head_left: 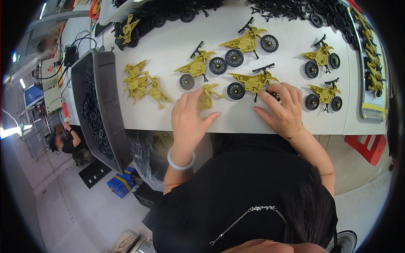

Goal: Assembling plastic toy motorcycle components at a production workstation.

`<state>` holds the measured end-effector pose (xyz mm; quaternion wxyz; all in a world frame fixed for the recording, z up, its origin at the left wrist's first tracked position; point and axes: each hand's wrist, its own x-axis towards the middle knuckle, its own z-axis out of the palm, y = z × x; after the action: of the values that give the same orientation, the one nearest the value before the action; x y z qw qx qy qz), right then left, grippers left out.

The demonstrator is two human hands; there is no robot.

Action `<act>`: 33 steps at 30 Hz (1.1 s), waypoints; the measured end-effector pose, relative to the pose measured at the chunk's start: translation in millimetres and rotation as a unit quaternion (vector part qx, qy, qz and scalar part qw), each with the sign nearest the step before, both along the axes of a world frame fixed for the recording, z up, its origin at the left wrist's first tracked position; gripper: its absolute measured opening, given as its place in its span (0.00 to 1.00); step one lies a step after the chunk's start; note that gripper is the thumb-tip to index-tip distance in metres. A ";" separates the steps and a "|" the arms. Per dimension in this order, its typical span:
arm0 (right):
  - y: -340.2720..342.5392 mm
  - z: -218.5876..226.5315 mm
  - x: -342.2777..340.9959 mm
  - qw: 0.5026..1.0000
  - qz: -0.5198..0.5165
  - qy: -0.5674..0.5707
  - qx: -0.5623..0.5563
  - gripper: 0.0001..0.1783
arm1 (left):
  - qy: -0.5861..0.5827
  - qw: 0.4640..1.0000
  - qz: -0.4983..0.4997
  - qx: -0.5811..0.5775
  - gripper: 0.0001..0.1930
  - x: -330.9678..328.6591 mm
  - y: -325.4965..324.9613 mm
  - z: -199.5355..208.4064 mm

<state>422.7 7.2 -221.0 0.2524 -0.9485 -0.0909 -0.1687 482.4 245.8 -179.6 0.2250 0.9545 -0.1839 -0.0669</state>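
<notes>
My left hand (187,116) is at the table's near part, thumb held apart from its fingers. Its fingertips meet the edge of a yellow toy motorcycle body (206,98) without wheels, partly hidden by them. Over the front end of a toy motorcycle (252,82) with black handlebar and wheels hovers or rests my right hand (283,105). Bent fingers cover most of that front wheel; thumb and index finger stand apart. Behind these lie two more wheeled toy motorcycles (244,43). Further bare yellow bodies (137,82) lie in a cluster left of my left hand.
Two wheeled toy motorcycles (320,57) lie at the right. Black parts (287,9) are heaped along the back. A grey bin (110,101) of black wheels stands left. A tray (374,111) of toys lies far right. A red stool (368,147) stands below; another person (69,141) sits far left.
</notes>
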 end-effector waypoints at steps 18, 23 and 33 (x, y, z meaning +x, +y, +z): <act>0.5 -6.6 -12.2 0.998 -0.065 0.007 -0.001 0.12 | 0.029 0.979 -0.093 -0.177 0.25 1.8 -55.5 4.0; 0.7 -18.0 -10.8 0.996 -0.087 -0.017 -0.015 0.11 | -0.064 0.981 -0.130 -0.131 0.26 2.1 -89.3 -25.6; -1.5 -18.8 -10.3 0.998 -0.064 -0.018 0.007 0.11 | -0.105 0.983 -0.114 -0.096 0.24 -4.9 -88.0 -28.8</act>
<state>412.5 5.7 -239.8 0.2456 -0.9474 -0.0332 -0.2023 477.5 157.8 -208.4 0.2864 0.9029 -0.3194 0.0266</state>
